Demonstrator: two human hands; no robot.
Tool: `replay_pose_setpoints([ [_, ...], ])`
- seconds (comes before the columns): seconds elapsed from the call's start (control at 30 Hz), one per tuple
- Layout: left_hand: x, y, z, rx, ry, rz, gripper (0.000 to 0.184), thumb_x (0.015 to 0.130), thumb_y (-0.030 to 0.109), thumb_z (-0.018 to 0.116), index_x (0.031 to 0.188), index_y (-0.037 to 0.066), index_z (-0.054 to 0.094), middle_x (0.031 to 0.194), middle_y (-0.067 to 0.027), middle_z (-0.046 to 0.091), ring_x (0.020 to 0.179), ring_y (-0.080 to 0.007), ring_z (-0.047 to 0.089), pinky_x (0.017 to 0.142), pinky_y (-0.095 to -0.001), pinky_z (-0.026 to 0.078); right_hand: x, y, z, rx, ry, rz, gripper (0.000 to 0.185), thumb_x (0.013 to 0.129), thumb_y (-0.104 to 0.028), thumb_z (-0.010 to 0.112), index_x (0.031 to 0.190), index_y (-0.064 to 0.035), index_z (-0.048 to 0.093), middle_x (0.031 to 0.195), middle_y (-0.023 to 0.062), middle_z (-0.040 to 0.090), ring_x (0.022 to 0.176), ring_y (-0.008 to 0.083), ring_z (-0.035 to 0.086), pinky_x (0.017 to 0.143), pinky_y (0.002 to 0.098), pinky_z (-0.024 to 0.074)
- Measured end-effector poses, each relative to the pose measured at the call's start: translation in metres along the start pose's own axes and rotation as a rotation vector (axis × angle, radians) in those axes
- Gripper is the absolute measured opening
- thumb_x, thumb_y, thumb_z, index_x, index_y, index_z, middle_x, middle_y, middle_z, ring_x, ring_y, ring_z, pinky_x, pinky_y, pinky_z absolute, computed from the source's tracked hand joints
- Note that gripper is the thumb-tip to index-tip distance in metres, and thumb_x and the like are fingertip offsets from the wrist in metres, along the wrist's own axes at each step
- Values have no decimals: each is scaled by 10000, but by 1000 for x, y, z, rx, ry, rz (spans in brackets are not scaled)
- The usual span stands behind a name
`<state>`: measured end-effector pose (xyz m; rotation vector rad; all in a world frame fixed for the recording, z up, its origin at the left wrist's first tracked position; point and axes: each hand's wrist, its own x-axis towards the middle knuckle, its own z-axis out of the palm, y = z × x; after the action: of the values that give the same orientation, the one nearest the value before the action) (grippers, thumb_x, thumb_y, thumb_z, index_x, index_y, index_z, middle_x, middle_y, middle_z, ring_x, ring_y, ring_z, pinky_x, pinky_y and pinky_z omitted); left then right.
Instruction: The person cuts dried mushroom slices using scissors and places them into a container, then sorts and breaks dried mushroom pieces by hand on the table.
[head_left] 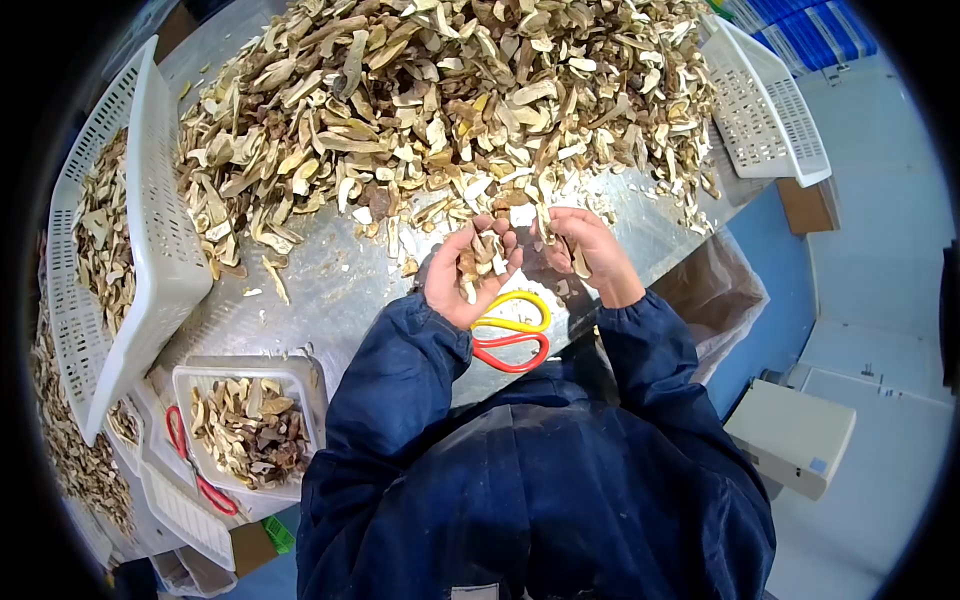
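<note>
My left hand point(465, 270) is cupped, palm up, around several dried mushroom slices point(482, 262). To its right, my right hand point(590, 250) pinches a few more mushroom slices point(546, 215) between thumb and fingers. Both hands are over the near side of the metal table point(320, 300), close to the edge of a large pile of dried mushroom slices point(440, 110). Scissors with a yellow and a red handle loop point(512, 355) lie on the table just below my hands; their blades are hidden.
A white perforated basket point(165, 230) with slices stands tilted at left, another basket point(765, 110) at far right. A clear plastic tub point(310, 400) of slices and red-handled scissors point(185, 450) sit at lower left. A lined bin point(735, 290) stands below the right edge.
</note>
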<state>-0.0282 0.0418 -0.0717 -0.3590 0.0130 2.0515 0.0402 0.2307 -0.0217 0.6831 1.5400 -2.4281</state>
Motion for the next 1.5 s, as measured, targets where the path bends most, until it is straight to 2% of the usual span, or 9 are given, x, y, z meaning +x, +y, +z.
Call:
replay_pose_setpoints([
  [0.1, 0, -1, -1, 16, 5, -5, 146, 907, 185, 524, 1007, 99, 588, 1066, -98, 596, 986, -242, 570, 883, -393, 471, -5, -2, 4, -34, 40, -26, 172, 859, -106, 488, 863, 31, 592, 569, 5, 501, 436, 77, 442, 401, 225, 336],
  [0.33, 2, 2, -5, -34, -65, -17, 143, 899, 162, 518, 1016, 94, 564, 1026, -80, 566, 928, -212, 546, 809, -351, 475, -19, -18, -28, -919, 163, 89, 275, 821, -234, 567, 698, 7, 616, 524, -1, 503, 456, 71, 453, 428, 248, 355],
  [0.5, 2, 1, -4, -33, -85, -18, 234, 890, 137, 523, 1119, 96, 536, 956, -45, 541, 881, -187, 523, 790, -329, 469, 5, -31, -38, -1413, 497, -330, 196, 752, -246, 628, 831, -73, 678, 715, 184, 636, 701, 353, 619, 624, 420, 481],
  [0.83, 2, 1, -4, -7, -91, -9, 263, 890, 132, 529, 1151, 102, 515, 953, -50, 534, 879, -197, 527, 787, -343, 477, 28, -32, -51, -1769, 437, -405, 164, 785, -159, 561, 919, -87, 626, 771, 143, 631, 730, 341, 612, 630, 439, 471],
  [0.9, 1, 1, -3, 12, -86, -11, 273, 886, 137, 533, 1154, 93, 513, 986, -66, 553, 901, -217, 550, 802, -357, 486, 26, -30, -60, -1645, 392, -419, 165, 796, -198, 583, 899, -72, 613, 727, 135, 617, 709, 324, 607, 627, 408, 458],
  [1.03, 2, 1, -6, -14, -59, -23, 256, 903, 122, 504, 1156, 89, 520, 1073, -111, 603, 1002, -275, 585, 907, -416, 477, 15, -28, -59, -204, 165, -210, 75, 862, -114, 568, 876, -41, 571, 601, 4, 509, 451, 67, 432, 387, 211, 330],
  [1.17, 0, -1, -3, 36, -40, -25, 257, 928, 157, 474, 1173, 90, 513, 1167, -129, 587, 1081, -295, 564, 958, -451, 449, 18, -23, -31, 151, 23, -222, 283, 869, -76, 539, 1144, -30, 493, 754, 17, 489, 476, 62, 416, 361, 176, 344],
  [1.4, 1, 0, 0, 9, -68, -42, 265, 936, 176, 451, 1178, 98, 524, 1238, -121, 550, 1165, -289, 506, 1008, -439, 399, 38, -19, 7, 628, -176, -101, 128, 928, -115, 497, 1023, -53, 556, 699, 7, 491, 535, 74, 433, 397, 187, 338],
  [1.5, -3, -9, 9, -58, -75, -60, 275, 942, 178, 438, 1197, 101, 508, 1275, -113, 520, 1196, -283, 479, 1044, -456, 351, 32, -18, 24, 464, -98, -179, 228, 948, -247, 477, 941, -40, 571, 826, 58, 589, 688, 139, 568, 532, 241, 468],
])
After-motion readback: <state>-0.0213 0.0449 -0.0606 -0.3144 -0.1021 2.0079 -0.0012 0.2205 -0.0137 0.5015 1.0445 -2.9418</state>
